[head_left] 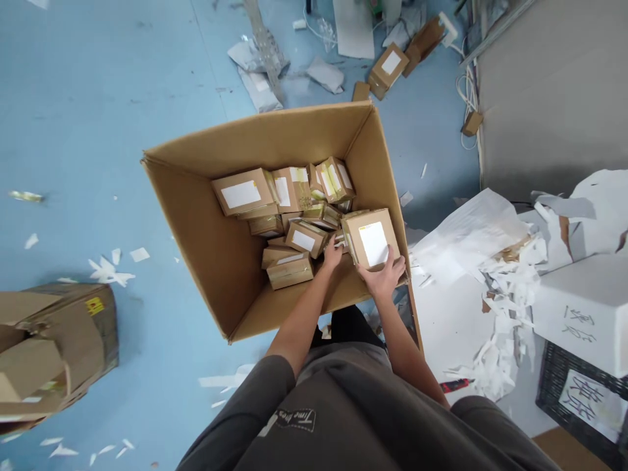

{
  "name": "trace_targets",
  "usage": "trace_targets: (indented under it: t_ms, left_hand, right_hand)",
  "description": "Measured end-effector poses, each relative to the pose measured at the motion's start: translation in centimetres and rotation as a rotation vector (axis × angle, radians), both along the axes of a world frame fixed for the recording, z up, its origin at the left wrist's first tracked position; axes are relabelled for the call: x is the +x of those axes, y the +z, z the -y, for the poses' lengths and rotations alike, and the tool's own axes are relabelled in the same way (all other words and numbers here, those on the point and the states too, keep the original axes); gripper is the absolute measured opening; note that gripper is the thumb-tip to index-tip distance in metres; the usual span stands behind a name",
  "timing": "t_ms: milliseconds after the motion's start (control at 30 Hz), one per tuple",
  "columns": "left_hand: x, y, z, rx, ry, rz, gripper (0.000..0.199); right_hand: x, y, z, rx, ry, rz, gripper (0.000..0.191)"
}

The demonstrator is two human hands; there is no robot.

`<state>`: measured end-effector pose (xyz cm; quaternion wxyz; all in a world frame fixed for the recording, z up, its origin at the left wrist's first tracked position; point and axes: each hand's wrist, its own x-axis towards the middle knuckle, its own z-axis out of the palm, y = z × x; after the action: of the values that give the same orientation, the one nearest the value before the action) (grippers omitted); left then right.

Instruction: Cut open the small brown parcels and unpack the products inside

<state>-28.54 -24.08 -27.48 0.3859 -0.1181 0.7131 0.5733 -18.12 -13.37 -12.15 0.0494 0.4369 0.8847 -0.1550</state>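
Note:
A large open cardboard carton [189, 222] stands in front of me with several small labelled cardboard boxes in it. My right hand [385, 278] grips the near edge of a cardboard box [350, 245] with a white label, raised at the carton's right side. Thumb and fingers are spread along that box's lower corner. My left hand [333, 254] reaches down among the small boxes, just left of the held one. Its fingers are curled in beside a taped box [305, 239]; what they grip, if anything, is partly hidden.
To the right, a white surface [441, 327] bears torn paper strips, a red-handled tool [456, 385] and a white box [583, 307]. Another open carton [88, 333] sits at left on the blue floor. Grey mailing bags [326, 74] and boxes [388, 69] lie beyond.

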Motion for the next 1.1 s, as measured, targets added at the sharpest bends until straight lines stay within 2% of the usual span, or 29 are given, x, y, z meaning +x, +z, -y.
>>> trace_targets:
  t_ms: [100, 167, 233, 267, 367, 467, 533, 600, 700, 833, 967, 1100]
  left_hand:
    - [-1.3, 3.1, 1.6, -0.034, 0.071, -0.019, 0.054]
    - [-2.4, 6.2, 2.8, -0.005, 0.043, -0.131, 0.059]
    - [-3.8, 10.2, 4.2, -0.019, -0.056, -0.292, 0.069]
    - [-4.6, 12.4, 5.0, -0.042, -0.123, -0.392, 0.077]
    - [-7.1, 19.7, 6.5, -0.144, -0.477, -0.697, 0.101]
    - [-8.6, 26.9, 6.4, -0.307, -0.835, -0.916, 0.120]
    - [-8.9, 30.7, 5.5, -0.401, -1.036, -1.041, 0.127]
    - [-8.9, 33.4, 4.4, -0.464, -1.189, -1.136, 0.130]
    - [-8.9, 35.5, 3.4, -0.506, -1.354, -1.188, 0.138]
    - [-8.5, 36.6, 3.2, -0.484, -1.448, -1.230, 0.139]
    - [-7.0, 36.8, 1.9, -0.364, -1.507, -1.321, 0.135]
    - [-4.0, 35.8, -1.7, -0.123, -1.567, -1.383, 0.133]
  right_hand:
    - [0.2, 0.9, 0.2, -0.034, 0.018, -0.018, 0.119]
    - [0.4, 2.0, 0.1, -0.045, 0.056, -0.034, 0.119]
    - [0.5, 3.3, -0.3, -0.052, 0.109, -0.046, 0.119]
    - [0.6, 4.0, -0.6, -0.050, 0.138, -0.056, 0.118]
    - [0.4, 6.3, -1.9, -0.043, 0.248, -0.121, 0.117]
    - [0.0, 8.8, -3.3, -0.064, 0.404, -0.205, 0.116]
    - [-0.3, 10.7, -4.2, -0.083, 0.513, -0.243, 0.116]
    - [-0.6, 12.4, -4.8, -0.094, 0.609, -0.271, 0.115]
    - [-0.8, 14.7, -5.0, -0.086, 0.706, -0.303, 0.111]
    - [0.5, 16.6, -4.2, -0.051, 0.698, -0.301, 0.110]
    - [4.0, 17.7, -3.1, 0.000, 0.568, -0.296, 0.112]
    - [9.4, 18.5, -2.7, 0.022, 0.349, -0.263, 0.113]
